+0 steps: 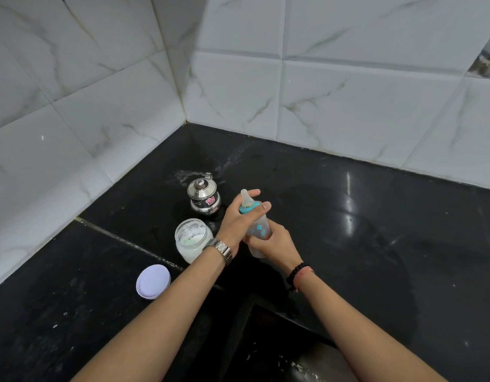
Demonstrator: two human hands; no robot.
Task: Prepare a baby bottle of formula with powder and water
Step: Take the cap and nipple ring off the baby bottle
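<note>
A clear baby bottle (258, 226) with blue prints, a teal collar and a pale teat is held tilted above the black counter. My left hand (236, 218) wraps around the teal collar at the top. My right hand (272, 245) grips the lower body of the bottle. The bottle's base is hidden by my fingers. Just left of it stands an open glass jar (191, 239) with white powder inside. Its lilac lid (153, 281) lies flat on the counter, nearer to me. A small lidded steel pot (203, 196) stands behind the jar.
The black stone counter (362, 230) meets white marbled wall tiles (266, 78) in a corner at the back. Wet streaks show on the counter behind the steel pot. A dark recess (279, 340) opens at the counter's near edge between my forearms.
</note>
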